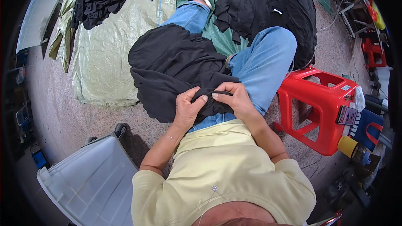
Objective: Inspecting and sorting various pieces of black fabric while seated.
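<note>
Large translucent white plastic bin [92,184]: 8 o'clock (contents not discernible). Second pale translucent plastic bin [38,14]: 10 o'clock. Black draped fabric piece [173,60]: centre, across blue denim jeans [268,62]. Left hand [188,106] and right hand [237,100]: both pinching its gathered near edge, thumbs [199,102] uppermost, pointing inward; forearms [165,142] at 7 and 4 o'clock.

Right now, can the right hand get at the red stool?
Likely yes: the red stool stands on that side, and the way over the jeans leg looks free. The right hand pinches black cloth, though, so it would probably let go first.
</note>
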`<state>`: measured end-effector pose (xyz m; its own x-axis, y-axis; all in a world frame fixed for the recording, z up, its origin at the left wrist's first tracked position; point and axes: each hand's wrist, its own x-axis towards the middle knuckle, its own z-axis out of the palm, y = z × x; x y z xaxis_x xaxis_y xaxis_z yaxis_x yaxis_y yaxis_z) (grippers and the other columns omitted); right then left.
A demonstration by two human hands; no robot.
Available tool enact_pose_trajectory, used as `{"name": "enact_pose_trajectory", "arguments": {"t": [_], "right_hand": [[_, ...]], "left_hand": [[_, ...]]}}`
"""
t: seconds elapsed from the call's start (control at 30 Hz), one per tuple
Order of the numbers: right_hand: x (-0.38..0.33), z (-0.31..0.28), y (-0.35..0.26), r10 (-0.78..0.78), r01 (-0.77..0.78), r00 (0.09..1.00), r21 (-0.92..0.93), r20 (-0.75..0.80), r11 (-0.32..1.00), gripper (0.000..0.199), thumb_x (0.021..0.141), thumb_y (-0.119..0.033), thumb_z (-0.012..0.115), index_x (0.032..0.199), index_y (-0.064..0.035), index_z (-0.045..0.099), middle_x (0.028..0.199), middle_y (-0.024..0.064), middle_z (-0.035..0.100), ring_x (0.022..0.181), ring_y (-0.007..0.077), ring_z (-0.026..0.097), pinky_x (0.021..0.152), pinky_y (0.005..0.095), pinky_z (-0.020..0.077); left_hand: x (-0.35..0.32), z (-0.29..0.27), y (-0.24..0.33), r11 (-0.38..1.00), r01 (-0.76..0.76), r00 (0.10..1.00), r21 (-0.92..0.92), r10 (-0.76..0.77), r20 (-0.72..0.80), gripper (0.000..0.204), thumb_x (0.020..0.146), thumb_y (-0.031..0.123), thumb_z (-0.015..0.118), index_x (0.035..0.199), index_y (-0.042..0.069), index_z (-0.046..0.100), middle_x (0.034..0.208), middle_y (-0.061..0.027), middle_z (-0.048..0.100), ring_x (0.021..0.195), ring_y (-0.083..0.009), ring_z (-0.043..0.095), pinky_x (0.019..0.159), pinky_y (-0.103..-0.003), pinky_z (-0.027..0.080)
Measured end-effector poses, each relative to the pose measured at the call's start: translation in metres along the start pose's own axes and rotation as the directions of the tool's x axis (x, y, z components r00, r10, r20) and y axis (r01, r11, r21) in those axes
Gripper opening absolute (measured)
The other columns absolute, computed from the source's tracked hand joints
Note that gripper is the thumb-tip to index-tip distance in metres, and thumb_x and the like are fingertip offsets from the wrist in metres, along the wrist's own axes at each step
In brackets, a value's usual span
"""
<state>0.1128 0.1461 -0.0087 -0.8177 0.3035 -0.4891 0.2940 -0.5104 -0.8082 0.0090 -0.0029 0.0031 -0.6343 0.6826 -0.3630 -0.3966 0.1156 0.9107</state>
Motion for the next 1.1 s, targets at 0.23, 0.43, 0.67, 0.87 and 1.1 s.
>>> {"name": "enact_pose_trajectory", "arguments": {"t": [0.23, 0.43, 0.67, 0.87, 1.1], "right_hand": [[0.000, 0.003, -0.004, -0.034, 0.055, 0.992, -0.177, 0.120, 0.983, 0.024, 0.079, -0.008, 0.083, 0.079, -0.0050, 0.059, 0.074, -0.0075, 0.055, 0.068, -0.0006, 0.047, 0.058, 0.0166, 0.0353], [-0.010, 0.013, -0.035, -0.356, 0.326, 0.934, -0.514, 0.043, 0.794, 0.052, 0.068, -0.008, 0.085, 0.115, -0.0046, 0.063, 0.072, 0.0082, 0.057, 0.063, 0.0202, 0.057, 0.062, 0.0303, 0.0456], [-0.061, -0.031, -0.073, -0.787, 0.746, 0.599, -0.457, 0.144, 0.484, 0.015, 0.078, -0.010, 0.073, 0.092, -0.0063, 0.070, 0.085, 0.0106, 0.071, 0.075, 0.0277, 0.069, 0.066, 0.0433, 0.0517], [-0.089, -0.069, -0.113, -0.941, 0.698, 0.295, -0.710, 0.168, 0.092, 0.020, 0.085, -0.016, 0.067, 0.102, -0.0044, 0.070, 0.094, 0.0115, 0.071, 0.088, 0.0277, 0.069, 0.078, 0.0424, 0.0514], [-0.036, -0.132, -0.228, -0.962, 0.321, -0.112, -0.907, 0.248, -0.271, 0.030, 0.095, -0.024, 0.059, 0.113, -0.0021, 0.069, 0.105, 0.0124, 0.071, 0.104, 0.0276, 0.068, 0.093, 0.0412, 0.0512]], "left_hand": [[0.009, -0.004, 0.005, 0.967, 0.185, 0.983, -0.177, -0.185, 0.017, 0.003, 0.088, 0.004, 0.068, 0.086, 0.003, 0.069, 0.081, 0.0050, 0.064, 0.070, -0.0008, 0.053, 0.065, -0.018, 0.044], [0.013, -0.002, 0.019, 0.957, 0.185, 0.983, -0.223, -0.181, 0.041, 0.004, 0.090, 0.003, 0.066, 0.087, 0.003, 0.068, 0.081, 0.0051, 0.063, 0.070, -0.0002, 0.053, 0.064, -0.017, 0.044], [0.018, -0.018, 0.080, 0.474, -0.670, 0.740, 0.572, 0.371, 0.561, 0.121, 0.058, 0.081, 0.071, 0.147, 0.006, 0.036, 0.151, -0.0169, 0.039, 0.149, -0.0361, 0.022, 0.115, -0.064, 0.009], [-0.005, 0.004, 0.084, 0.537, -0.613, 0.519, 0.579, -0.279, 0.808, 0.078, 0.073, 0.044, 0.080, 0.135, 0.009, 0.047, 0.113, -0.0149, 0.062, 0.110, -0.0347, 0.059, 0.096, -0.047, 0.045], [0.048, -0.090, 0.161, 0.157, -0.684, 0.726, 0.712, 0.050, 0.686, 0.057, 0.062, 0.012, 0.073, 0.118, 0.012, 0.061, 0.108, -0.0162, 0.065, 0.105, -0.0358, 0.063, 0.089, -0.043, 0.050]]}}
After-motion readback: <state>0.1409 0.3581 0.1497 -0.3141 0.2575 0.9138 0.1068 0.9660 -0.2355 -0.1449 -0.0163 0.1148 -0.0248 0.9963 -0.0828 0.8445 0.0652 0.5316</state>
